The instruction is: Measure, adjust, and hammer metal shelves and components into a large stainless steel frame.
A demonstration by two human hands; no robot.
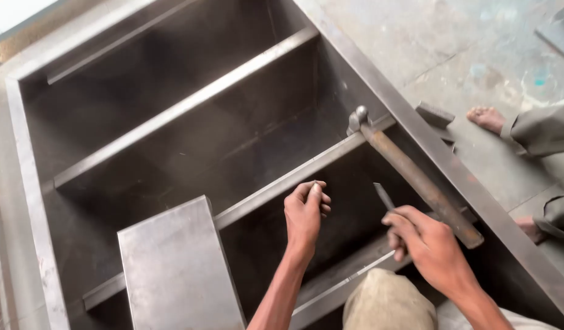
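Observation:
I look down into a large grey steel cabinet frame lying on the floor, with several cross shelves. My left hand is closed around something small and thin, just below the middle shelf bar. My right hand grips a slim metal chisel that points up and left. A hammer with a rusty handle lies across the frame's right wall, its steel head resting on the shelf bar. My knee shows at the bottom.
A loose flat steel plate leans over the lower left shelf. Another person's bare feet and grey trouser legs stand on the concrete floor to the right. A small metal block lies beside the frame's right edge.

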